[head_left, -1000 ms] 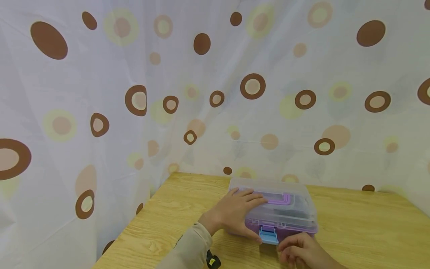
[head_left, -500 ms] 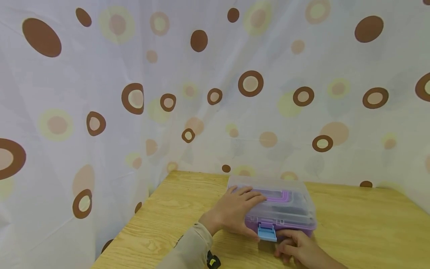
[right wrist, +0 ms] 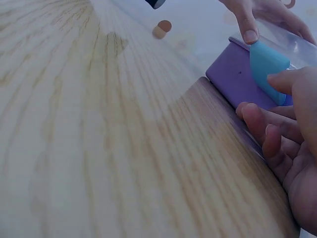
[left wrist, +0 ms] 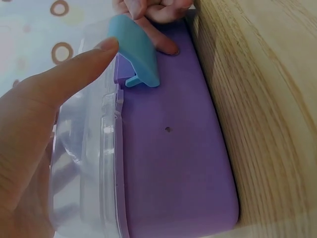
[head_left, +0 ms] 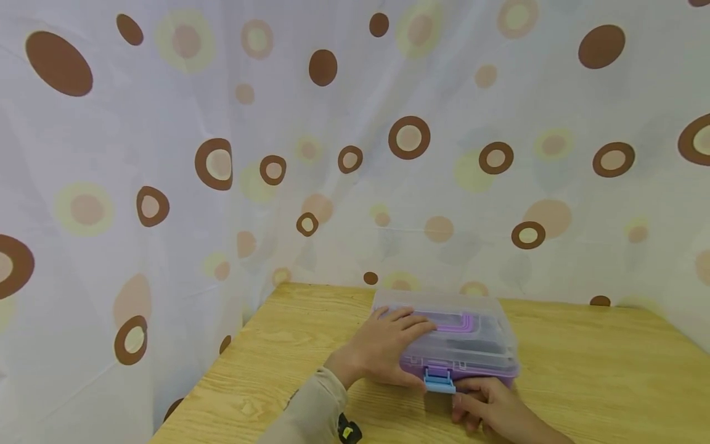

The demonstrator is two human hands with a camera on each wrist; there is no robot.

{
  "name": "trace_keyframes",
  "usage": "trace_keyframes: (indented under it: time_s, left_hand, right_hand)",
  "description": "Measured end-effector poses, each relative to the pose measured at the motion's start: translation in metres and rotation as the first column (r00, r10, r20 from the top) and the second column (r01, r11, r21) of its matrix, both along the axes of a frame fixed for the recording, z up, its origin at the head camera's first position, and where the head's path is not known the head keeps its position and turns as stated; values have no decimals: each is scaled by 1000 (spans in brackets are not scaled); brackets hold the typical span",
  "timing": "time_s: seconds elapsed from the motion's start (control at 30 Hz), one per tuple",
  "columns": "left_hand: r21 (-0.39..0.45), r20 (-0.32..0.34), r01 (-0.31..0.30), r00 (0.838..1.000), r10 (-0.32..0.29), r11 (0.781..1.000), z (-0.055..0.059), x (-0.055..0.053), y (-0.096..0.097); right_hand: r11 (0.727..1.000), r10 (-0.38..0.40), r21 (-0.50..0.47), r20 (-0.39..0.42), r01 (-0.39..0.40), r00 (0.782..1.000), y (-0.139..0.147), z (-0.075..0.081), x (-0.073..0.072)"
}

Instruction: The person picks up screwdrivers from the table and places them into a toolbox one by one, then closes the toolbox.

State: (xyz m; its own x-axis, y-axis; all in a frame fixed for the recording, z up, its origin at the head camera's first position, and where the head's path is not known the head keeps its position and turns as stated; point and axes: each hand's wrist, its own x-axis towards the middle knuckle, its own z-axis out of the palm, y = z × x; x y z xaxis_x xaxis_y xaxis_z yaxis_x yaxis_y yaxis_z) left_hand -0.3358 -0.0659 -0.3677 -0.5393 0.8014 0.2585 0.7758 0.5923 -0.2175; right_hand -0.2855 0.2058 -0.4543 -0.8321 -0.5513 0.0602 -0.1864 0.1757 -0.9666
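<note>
A box with a purple base (left wrist: 168, 163) and a clear lid (head_left: 482, 345) sits on the wooden table. Its purple carry handle (head_left: 468, 322) lies flat on the lid. At the front, a light blue latch (head_left: 439, 383) is swung outward from the base. My left hand (head_left: 383, 351) is spread over the lid's left side, its thumb at the latch's edge. My right hand (head_left: 488, 407) has the latch's right corner between thumb and index finger, the index fingertip reaching the purple front. Its other fingers are loosely bent below, as seen in the right wrist view.
The wooden table (head_left: 599, 370) extends to both sides of the box. A white curtain (head_left: 355, 123) with brown and yellow circles hangs behind and on the left. A small black object (head_left: 349, 430) with a yellow mark shows beside the left sleeve (head_left: 310, 407).
My right hand has moved up and in, its index finger now at the box front beside the latch. The latch has tilted upward. My left hand keeps its place on the lid.
</note>
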Motion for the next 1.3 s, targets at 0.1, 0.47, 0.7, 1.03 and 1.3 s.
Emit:
trace_keyframes:
  time_s: [0.1, 0.47, 0.7, 1.03, 1.3]
  left_hand:
    - [13, 22, 14, 1000, -14, 1000, 1, -1, -1]
    - [50, 74, 26, 997, -30, 998, 3, 0, -2]
    - [64, 45, 18, 999, -21, 998, 2, 0, -1]
    - [98, 38, 26, 999, -29, 995, 1, -2, -2]
    - [115, 5, 22, 1000, -23, 993, -1, -2, 0]
  right_hand:
    - [999, -27, 26, -20, 28, 999, -1, 1, 1]
    - [997, -56, 54, -67, 60, 996, -5, -1, 1]
    - [992, -117, 47, -60, 120, 991, -8, -1, 3]
    - [992, -125, 24, -92, 127, 988, -12, -2, 4]
    - [991, -127, 23, -108, 130, 986, -14, -3, 4]
